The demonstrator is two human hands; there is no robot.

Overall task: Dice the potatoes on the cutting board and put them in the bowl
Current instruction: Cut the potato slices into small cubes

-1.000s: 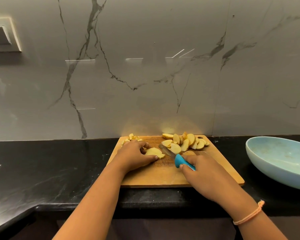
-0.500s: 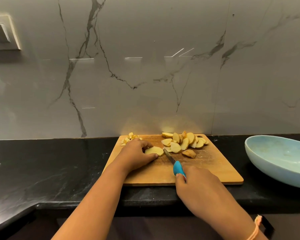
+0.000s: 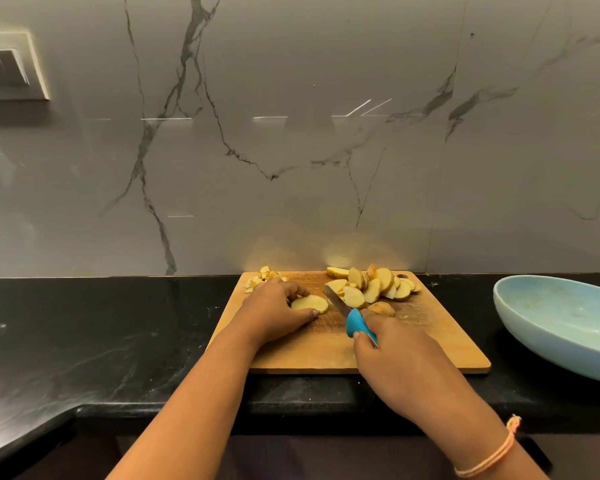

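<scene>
As the head view shows, my left hand pinches one potato slice at cutting board centre; right hand grips the knife beside it. Few dice at the board's far-left corner; sliced pile far-right, uncut. Bowl, right of the board, holds none: early stage, I judge.

The wooden cutting board lies flat on the black counter, with its far edge near the wall. At its far right, a pile of pale yellow potato slices lies overlapping. One end piece with brown skin lies just in front of the pile. A small heap of diced pieces sits at the far left corner. The left hand holds a round slice near the board's middle. The light blue bowl stands on the counter to the right of the board, apart from it.
</scene>
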